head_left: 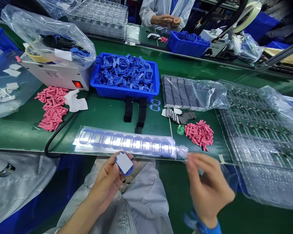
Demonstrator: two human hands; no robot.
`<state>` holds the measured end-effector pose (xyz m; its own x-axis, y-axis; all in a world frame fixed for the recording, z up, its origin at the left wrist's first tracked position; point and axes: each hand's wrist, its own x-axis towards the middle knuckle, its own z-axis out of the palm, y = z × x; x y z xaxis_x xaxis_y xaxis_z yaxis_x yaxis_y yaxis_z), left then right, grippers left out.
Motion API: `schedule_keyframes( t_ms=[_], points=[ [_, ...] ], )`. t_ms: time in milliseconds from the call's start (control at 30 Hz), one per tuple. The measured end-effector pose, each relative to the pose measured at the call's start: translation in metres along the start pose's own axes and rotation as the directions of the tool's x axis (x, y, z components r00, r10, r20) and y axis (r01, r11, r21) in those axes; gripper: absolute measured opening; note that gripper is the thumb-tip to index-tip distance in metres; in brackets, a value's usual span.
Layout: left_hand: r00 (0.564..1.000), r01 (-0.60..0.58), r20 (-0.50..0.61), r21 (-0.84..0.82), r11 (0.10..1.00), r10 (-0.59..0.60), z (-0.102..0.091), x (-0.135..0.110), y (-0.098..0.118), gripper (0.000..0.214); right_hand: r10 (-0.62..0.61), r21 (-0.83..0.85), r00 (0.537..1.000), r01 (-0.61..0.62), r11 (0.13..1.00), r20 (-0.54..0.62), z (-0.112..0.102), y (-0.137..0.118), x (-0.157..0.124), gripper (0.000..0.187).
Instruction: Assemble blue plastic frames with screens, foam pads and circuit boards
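My left hand [107, 182] holds a small blue plastic housing [131, 171] over my lap, just in front of the bench edge. A white rectangular pad [124, 162] covers most of its upward face. At the bench's front edge, to the right, is my right hand [207, 185], somewhat blurred. Its thumb and forefinger come together in a pinch; whatever may be between them is too smeared to make out. Beyond the left hand lies a clear strip of oval blue-rimmed films [127, 143]. Pink strips [199, 134] are heaped beyond the right hand, beside a small green circuit board [180, 129].
A blue bin [124, 94] full of blue housings stands mid-bench. Bagged dark-edged pads [183, 92] and clear trays of circuit boards [258, 130] are on the right. To the left are a white box [61, 76], more pink strips [52, 110] and a cable [60, 133]. Another person [166, 16] sits opposite.
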<state>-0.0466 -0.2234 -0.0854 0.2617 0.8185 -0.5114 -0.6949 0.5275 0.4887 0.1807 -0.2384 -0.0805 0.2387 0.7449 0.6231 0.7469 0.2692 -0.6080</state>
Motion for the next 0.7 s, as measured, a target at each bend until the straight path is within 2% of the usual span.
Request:
schedule_keyframes(
  t_ms=[33, 100, 200, 267, 400, 533, 633, 700],
  points=[
    [1.000, 0.005, -0.020, 0.008, 1.000, -0.005, -0.004, 0.000, 0.001, 0.026, 0.054, -0.095, 0.998, -0.058, 0.994, -0.045, -0.005, 0.019, 0.004, 0.007],
    [0.999, 0.024, -0.024, 0.018, 1.000, -0.023, -0.009, -0.001, 0.002, 0.025, 0.050, -0.387, 0.996, -0.073, 0.919, -0.068, -0.012, 0.057, 0.010, 0.012],
    [0.999, 0.031, -0.022, 0.040, 0.999, -0.031, -0.010, -0.003, 0.001, 0.027, 0.070, -0.497, 0.997, -0.066, 0.865, -0.010, -0.018, 0.101, 0.014, 0.024],
    [0.999, 0.030, -0.036, 0.055, 0.998, -0.028, -0.007, -0.004, 0.000, 0.028, 0.077, -0.513, 0.997, -0.057, 0.857, 0.017, -0.019, 0.116, 0.013, 0.027],
    [0.998, 0.044, -0.046, 0.076, 0.996, -0.040, -0.004, -0.006, 0.002, 0.028, 0.081, -0.519, 0.997, -0.060, 0.853, 0.018, -0.017, 0.122, 0.012, 0.027],
    [0.998, 0.059, 0.019, 0.082, 0.995, -0.061, -0.009, -0.004, 0.007, 0.028, 0.062, -0.454, 0.998, -0.062, 0.889, -0.016, -0.014, 0.119, 0.012, 0.022],
    [0.997, 0.052, 0.058, 0.071, 0.996, -0.057, -0.010, -0.002, 0.007, 0.028, 0.045, -0.340, 0.998, -0.057, 0.939, -0.042, -0.008, 0.102, 0.008, 0.013],
    [0.996, 0.049, 0.065, 0.071, 0.996, -0.054, -0.007, -0.002, 0.005, 0.029, 0.036, -0.223, 0.999, -0.036, 0.974, -0.003, -0.002, 0.077, 0.004, 0.007]
  ],
)
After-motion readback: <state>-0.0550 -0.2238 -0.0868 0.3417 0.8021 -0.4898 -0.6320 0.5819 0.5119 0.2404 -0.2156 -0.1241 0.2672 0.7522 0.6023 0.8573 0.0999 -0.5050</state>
